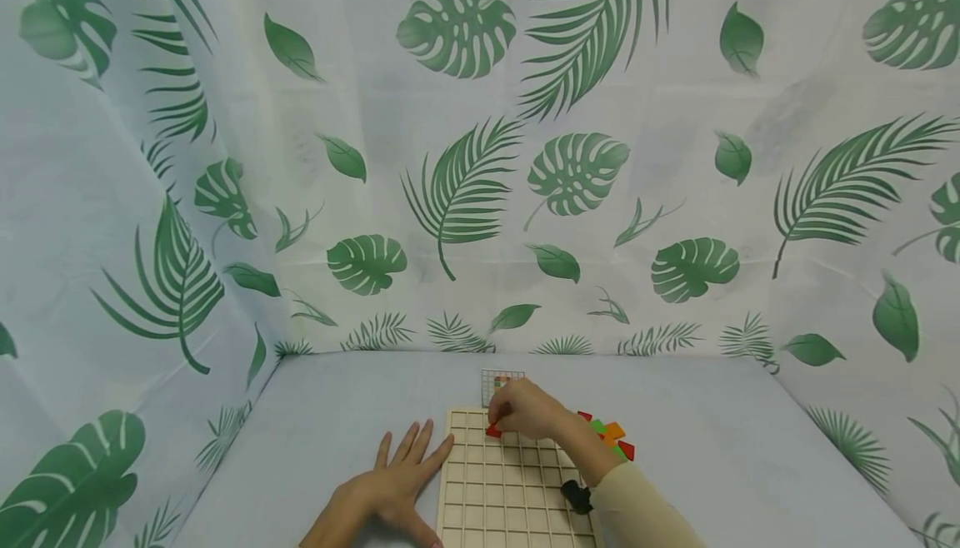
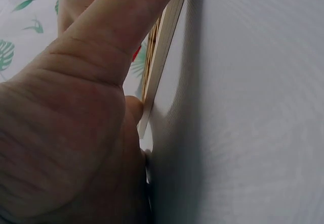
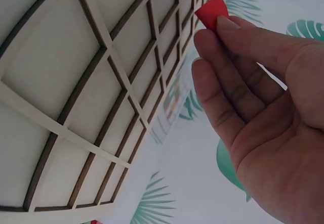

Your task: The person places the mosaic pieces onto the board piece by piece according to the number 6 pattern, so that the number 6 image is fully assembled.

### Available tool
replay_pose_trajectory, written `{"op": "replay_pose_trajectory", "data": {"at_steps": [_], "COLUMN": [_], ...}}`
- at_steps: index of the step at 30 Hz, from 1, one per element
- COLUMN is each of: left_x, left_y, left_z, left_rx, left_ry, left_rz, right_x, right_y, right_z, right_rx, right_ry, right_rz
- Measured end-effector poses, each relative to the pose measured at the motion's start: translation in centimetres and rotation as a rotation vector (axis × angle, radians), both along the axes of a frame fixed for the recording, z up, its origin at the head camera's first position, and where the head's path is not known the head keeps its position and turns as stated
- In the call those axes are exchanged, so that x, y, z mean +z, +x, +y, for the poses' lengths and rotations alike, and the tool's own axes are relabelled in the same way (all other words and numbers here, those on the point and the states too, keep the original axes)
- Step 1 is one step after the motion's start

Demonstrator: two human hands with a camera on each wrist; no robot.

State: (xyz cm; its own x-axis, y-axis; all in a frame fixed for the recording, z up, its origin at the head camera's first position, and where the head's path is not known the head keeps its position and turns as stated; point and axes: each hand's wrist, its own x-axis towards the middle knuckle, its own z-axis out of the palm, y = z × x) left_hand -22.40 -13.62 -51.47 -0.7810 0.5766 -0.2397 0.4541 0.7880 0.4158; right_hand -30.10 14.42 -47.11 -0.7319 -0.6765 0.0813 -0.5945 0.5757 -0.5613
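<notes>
A wooden grid board (image 1: pixel 483 494) with square recesses lies in front of me. My left hand (image 1: pixel 393 481) is spread flat at its left side, with the index fingertip and thumb against the board's edge. Over the far part of the board, my right hand (image 1: pixel 528 411) pinches a small red piece (image 3: pixel 212 11) between thumb and index finger. In the right wrist view this piece is held close above the recesses, the other fingers bent loosely below it. In the left wrist view, my left thumb (image 2: pixel 136 16) reaches along the board's side.
Just beyond the board lies a small gridded card (image 1: pixel 488 390) with coloured squares, partly behind my right hand. Several loose red, green and orange pieces (image 1: pixel 615 431) lie right of the board, beyond my right forearm. Leaf-printed cloth (image 1: pixel 465 198) rises behind the table.
</notes>
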Motion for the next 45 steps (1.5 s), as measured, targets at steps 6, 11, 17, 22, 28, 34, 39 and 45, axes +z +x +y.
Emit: {"op": "replay_pose_trajectory", "data": {"at_steps": [6,11,17,22,28,34,39,45], "left_x": [-0.2,-0.4,-0.1,0.2,0.2,0.1,0.1,0.2], "left_y": [-0.1,-0.1,0.1,0.2,0.3,0.2,0.1,0.3], "left_z": [-0.1,-0.1,0.0,0.1,0.1,0.1,0.0,0.1], "left_rx": [0.007,0.004,0.0,0.002,0.004,0.002,0.0,0.007], "left_ry": [0.001,0.0,-0.005,-0.007,-0.004,-0.005,-0.002,0.003], "left_rz": [0.001,0.006,0.008,0.01,0.011,0.009,0.005,-0.001], "right_x": [-0.2,-0.5,-0.6,-0.8,-1.1,-1.2,-1.0,-1.0], "right_y": [0.0,-0.1,0.0,0.1,0.0,0.0,0.4,0.5], "right_z": [-0.4,-0.6,-0.7,-0.7,-0.7,-0.7,-0.8,-0.8], "right_rx": [-0.018,-0.02,-0.015,-0.027,-0.027,-0.041,-0.046,-0.054], "right_ry": [0.031,0.049,0.057,0.062,0.061,0.063,0.077,0.094], "right_rz": [-0.029,-0.041,-0.029,-0.001,0.008,-0.005,-0.023,-0.017]}}
